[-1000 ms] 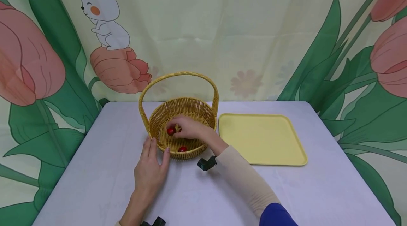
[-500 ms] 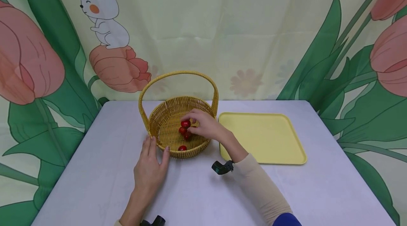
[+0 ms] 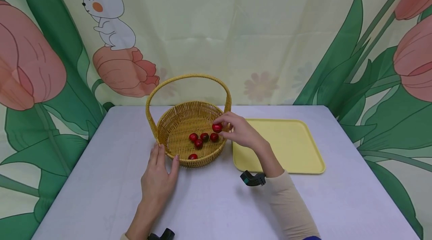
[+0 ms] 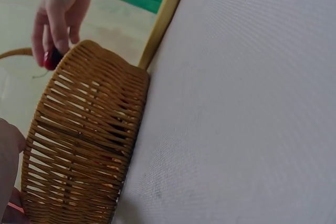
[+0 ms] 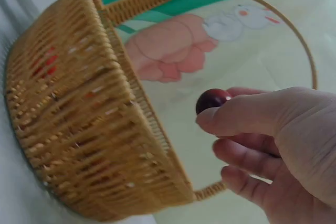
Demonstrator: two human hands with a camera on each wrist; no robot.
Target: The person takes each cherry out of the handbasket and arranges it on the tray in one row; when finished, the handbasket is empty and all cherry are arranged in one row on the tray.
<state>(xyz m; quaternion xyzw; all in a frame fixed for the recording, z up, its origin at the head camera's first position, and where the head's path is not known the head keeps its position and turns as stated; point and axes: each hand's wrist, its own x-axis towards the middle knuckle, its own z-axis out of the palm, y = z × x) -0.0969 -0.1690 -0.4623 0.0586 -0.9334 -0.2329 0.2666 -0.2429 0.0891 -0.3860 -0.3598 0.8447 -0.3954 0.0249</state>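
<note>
Pinching a cherry in the right hand above the basket, toward the far edge of the table; squeeze lightly, avoid bumping the handle, and brace the basket with the left hand, fingers straight.

I see left forearm reaching up from bottom edge of my head view. Left hand: back of it showing, fingers straight, close together, thumb spread aside. Right forearm sleeved, slanting inward from lower right. Right hand farther forward than left, raised, thumb and fingertips set in pinch. In my right wrist view, two lower fingers curl loosely under thumb, apart from pinch.
</note>
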